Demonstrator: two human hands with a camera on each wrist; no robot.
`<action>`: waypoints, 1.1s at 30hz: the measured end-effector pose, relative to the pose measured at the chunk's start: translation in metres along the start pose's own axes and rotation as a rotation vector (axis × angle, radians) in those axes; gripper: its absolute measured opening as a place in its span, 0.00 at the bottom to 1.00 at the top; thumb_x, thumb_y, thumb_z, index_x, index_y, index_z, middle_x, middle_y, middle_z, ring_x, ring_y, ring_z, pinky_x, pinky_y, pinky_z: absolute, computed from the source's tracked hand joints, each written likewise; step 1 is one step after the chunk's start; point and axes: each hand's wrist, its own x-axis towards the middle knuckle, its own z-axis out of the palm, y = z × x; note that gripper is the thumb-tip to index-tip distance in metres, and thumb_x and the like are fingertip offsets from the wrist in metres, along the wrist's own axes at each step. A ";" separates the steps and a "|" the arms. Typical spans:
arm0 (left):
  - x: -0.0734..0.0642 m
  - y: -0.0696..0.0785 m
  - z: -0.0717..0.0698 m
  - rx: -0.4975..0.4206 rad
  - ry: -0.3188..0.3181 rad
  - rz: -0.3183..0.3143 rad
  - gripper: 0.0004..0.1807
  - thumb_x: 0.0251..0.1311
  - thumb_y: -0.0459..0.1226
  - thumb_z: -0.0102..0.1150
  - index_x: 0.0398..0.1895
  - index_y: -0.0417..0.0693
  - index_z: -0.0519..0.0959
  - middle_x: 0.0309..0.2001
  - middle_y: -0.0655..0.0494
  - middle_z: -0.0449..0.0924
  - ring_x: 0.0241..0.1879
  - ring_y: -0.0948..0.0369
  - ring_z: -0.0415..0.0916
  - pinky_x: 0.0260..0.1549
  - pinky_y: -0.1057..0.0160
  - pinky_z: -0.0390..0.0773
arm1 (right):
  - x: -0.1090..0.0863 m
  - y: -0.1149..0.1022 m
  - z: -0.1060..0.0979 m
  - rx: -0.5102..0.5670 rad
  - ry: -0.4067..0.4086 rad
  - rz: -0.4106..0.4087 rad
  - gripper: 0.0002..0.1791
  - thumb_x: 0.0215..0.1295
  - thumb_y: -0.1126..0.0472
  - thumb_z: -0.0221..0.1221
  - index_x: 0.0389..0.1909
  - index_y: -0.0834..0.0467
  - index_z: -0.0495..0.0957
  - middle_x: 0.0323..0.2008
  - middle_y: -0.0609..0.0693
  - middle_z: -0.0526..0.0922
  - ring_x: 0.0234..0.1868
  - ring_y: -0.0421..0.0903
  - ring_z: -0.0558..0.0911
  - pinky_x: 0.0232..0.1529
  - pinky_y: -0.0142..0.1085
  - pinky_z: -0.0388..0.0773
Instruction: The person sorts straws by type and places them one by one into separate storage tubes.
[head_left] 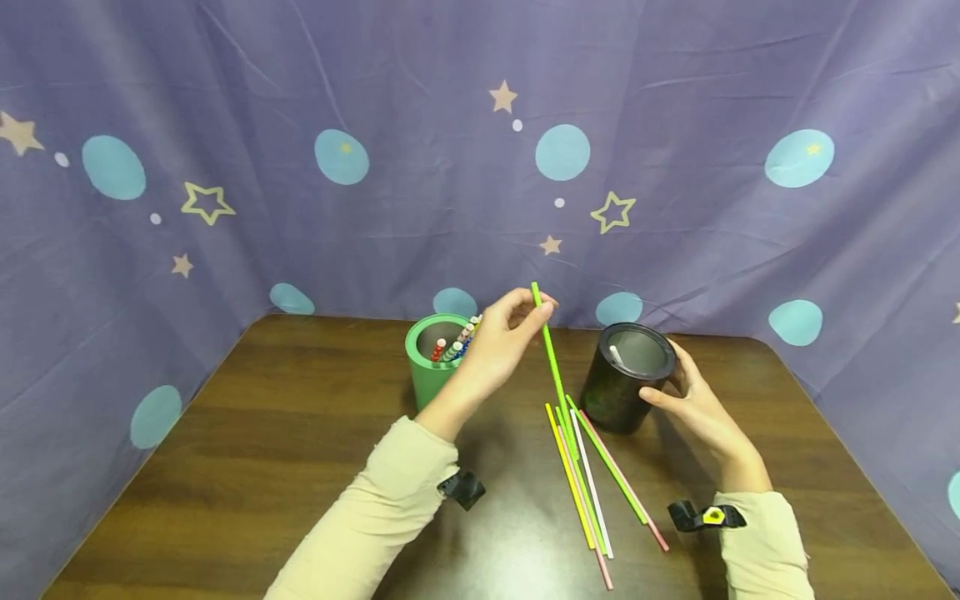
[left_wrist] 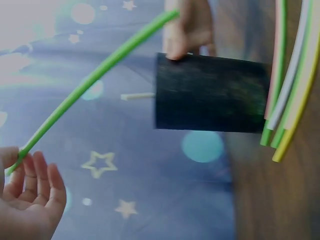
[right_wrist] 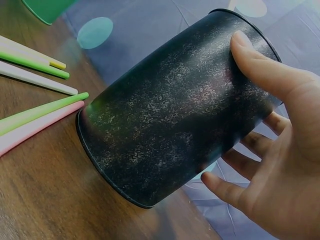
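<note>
Near its upper end, my left hand (head_left: 504, 340) pinches a green straw (head_left: 553, 358) between thumb and fingers. The straw slants down toward other straws (head_left: 587, 483) on the table: green, yellow, pink and white. My right hand (head_left: 697, 402) holds the side of a black cup (head_left: 618, 392), thumb on the near side and fingers round the back. The cup stands on the table, and a white straw (head_left: 616, 356) shows inside its mouth. In the left wrist view the held straw (left_wrist: 95, 75) crosses in front of the backdrop, apart from the cup (left_wrist: 210, 92).
A green cup (head_left: 424, 367) with several patterned sticks (head_left: 453, 346) stands on the left, partly behind my left forearm. Brown wood covers the tabletop (head_left: 285, 467). A purple curtain (head_left: 450, 167) with stars and blue ovals hangs behind the table.
</note>
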 end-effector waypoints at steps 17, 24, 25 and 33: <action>0.003 0.023 0.031 -0.014 0.051 0.219 0.08 0.69 0.36 0.60 0.44 0.43 0.82 0.44 0.54 0.83 0.41 0.63 0.80 0.45 0.62 0.78 | 0.000 0.001 -0.002 0.006 0.001 -0.016 0.46 0.65 0.68 0.63 0.77 0.56 0.47 0.63 0.47 0.67 0.59 0.37 0.68 0.52 0.28 0.70; 0.005 0.005 0.065 0.164 -0.022 0.172 0.09 0.68 0.39 0.60 0.47 0.49 0.85 0.45 0.57 0.81 0.42 0.67 0.79 0.42 0.70 0.78 | 0.000 0.001 -0.005 0.006 -0.023 0.038 0.48 0.66 0.64 0.64 0.78 0.52 0.44 0.71 0.59 0.59 0.67 0.49 0.62 0.63 0.53 0.59; 0.005 0.003 0.069 0.178 -0.031 0.160 0.09 0.68 0.40 0.60 0.47 0.50 0.85 0.45 0.58 0.80 0.42 0.68 0.79 0.41 0.70 0.78 | 0.001 0.000 -0.005 0.011 -0.026 0.038 0.48 0.66 0.63 0.64 0.78 0.52 0.44 0.72 0.60 0.58 0.68 0.52 0.61 0.64 0.56 0.57; 0.006 -0.011 0.087 0.309 -0.090 0.108 0.10 0.69 0.41 0.60 0.49 0.55 0.84 0.39 0.63 0.79 0.41 0.70 0.75 0.41 0.73 0.75 | 0.000 0.003 -0.008 0.037 -0.044 0.034 0.48 0.66 0.64 0.63 0.78 0.51 0.43 0.72 0.62 0.56 0.71 0.61 0.55 0.66 0.65 0.50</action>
